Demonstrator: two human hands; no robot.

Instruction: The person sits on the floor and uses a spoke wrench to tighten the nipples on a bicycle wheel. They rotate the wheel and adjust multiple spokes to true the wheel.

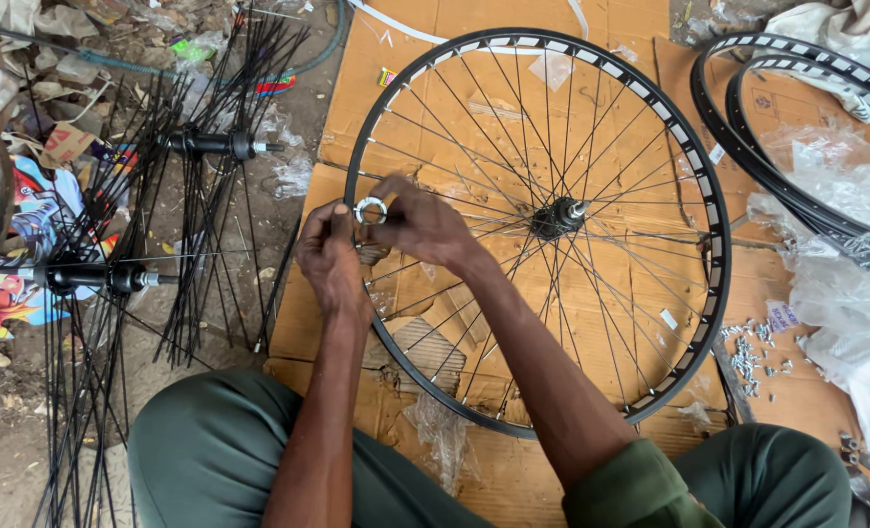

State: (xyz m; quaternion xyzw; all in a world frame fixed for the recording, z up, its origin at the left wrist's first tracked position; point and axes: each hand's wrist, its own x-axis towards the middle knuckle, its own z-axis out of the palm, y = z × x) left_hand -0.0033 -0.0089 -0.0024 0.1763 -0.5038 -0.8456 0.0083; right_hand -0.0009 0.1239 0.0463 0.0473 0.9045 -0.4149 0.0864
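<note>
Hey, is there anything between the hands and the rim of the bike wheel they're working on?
Nothing visible. The left hand and right hand are already at the wheel rim, holding a small silver ring tool right on it. Only the wheel's own spokes lie beneath the right hand.

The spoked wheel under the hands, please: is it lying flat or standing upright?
Lying flat. The spoked wheel rests rim-down on the cardboard, its hub axle pointing up toward the camera.

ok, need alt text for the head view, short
Seen from above, a person's left hand and right hand meet at the left rim of a spoked bicycle wheel lying flat on cardboard, pinching a small silver ring tool. Loose hubs with spokes lie left, spare rims right.
</note>
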